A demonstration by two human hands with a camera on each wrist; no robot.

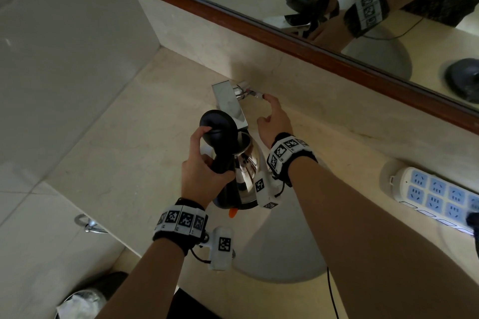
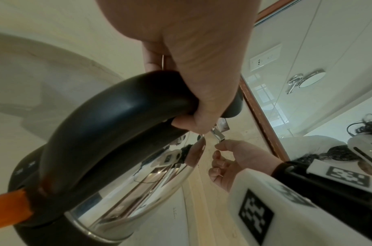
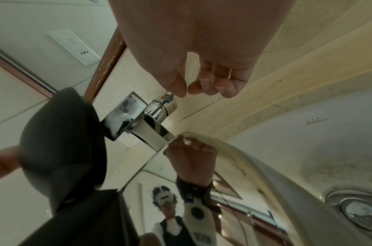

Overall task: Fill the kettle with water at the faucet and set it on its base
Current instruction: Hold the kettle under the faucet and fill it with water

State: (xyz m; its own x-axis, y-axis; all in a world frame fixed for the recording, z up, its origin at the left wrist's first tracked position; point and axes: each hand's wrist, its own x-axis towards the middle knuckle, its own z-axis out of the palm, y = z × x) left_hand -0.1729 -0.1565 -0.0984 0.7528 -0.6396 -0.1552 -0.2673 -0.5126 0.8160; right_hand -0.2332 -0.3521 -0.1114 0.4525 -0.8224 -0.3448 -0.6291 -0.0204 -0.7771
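One kettle [image 1: 243, 176], one faucet [image 1: 229, 103], two hands; left hand [image 1: 204, 173] grips kettle.

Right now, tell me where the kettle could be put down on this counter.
Free: the bare countertop left of the faucet, running to the side wall. Crowded: the middle, where the left hand holds the kettle under the spout and the right hand reaches for the faucet lever; the right side holds a power strip.
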